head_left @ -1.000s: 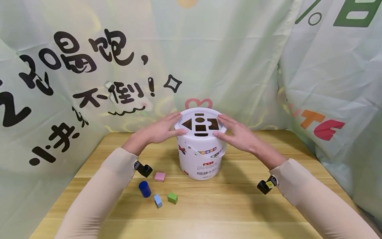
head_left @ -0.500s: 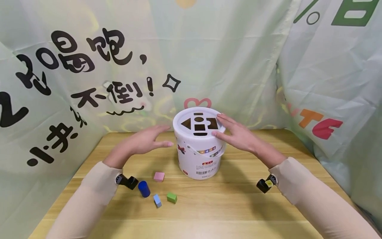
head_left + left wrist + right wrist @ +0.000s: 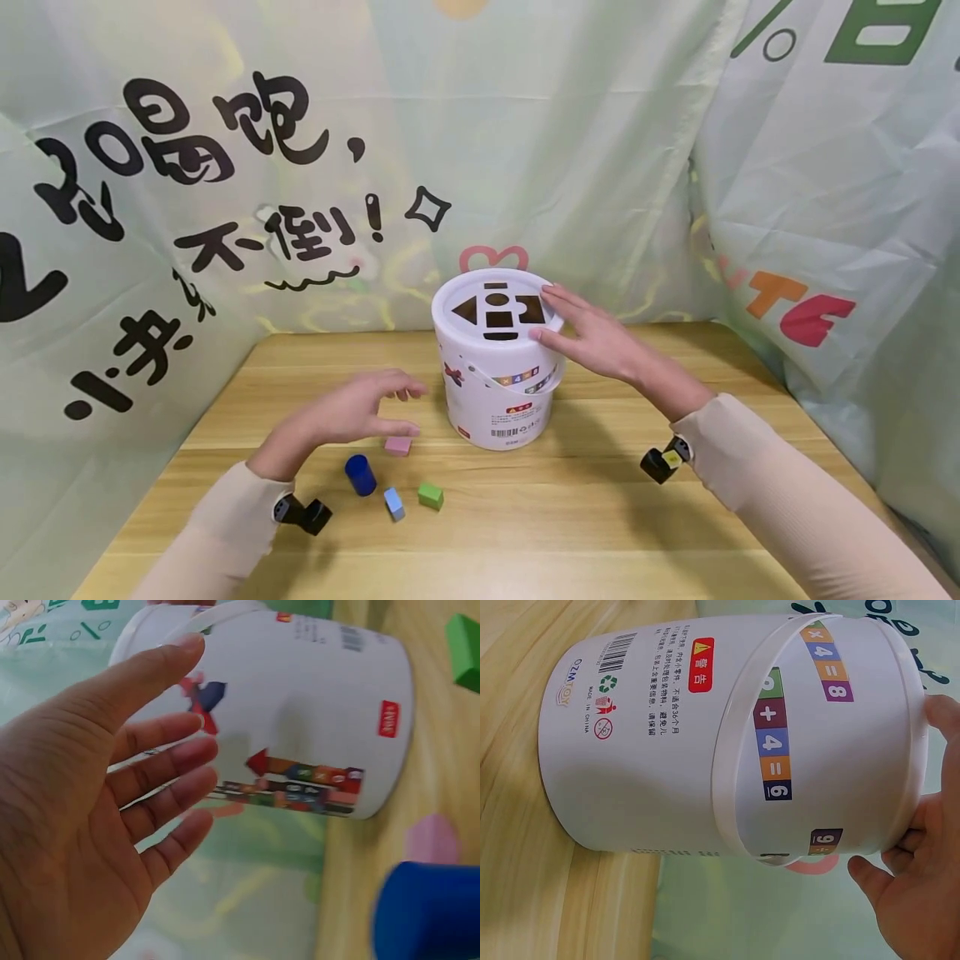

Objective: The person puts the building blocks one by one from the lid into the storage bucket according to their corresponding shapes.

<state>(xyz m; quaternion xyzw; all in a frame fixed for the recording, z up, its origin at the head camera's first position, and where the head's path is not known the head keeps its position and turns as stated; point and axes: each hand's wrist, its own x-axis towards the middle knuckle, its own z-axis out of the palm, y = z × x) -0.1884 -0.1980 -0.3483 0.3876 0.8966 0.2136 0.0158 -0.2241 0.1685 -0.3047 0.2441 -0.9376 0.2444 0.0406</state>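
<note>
Left hand lower than a second ago, off the white bucket, now at its 8 o'clock, fingers loosely bent, holding nothing, part-hiding pink block; bucket upright on counter; right hand still at lid's 3 o'clock, fingers spread, touching edge

The left hand, fingers loosely bent and slightly apart, partly hides the white bucket. On the table, the green block lies to the right; the pink block and blue cylinder lie near each other to the left.
</note>
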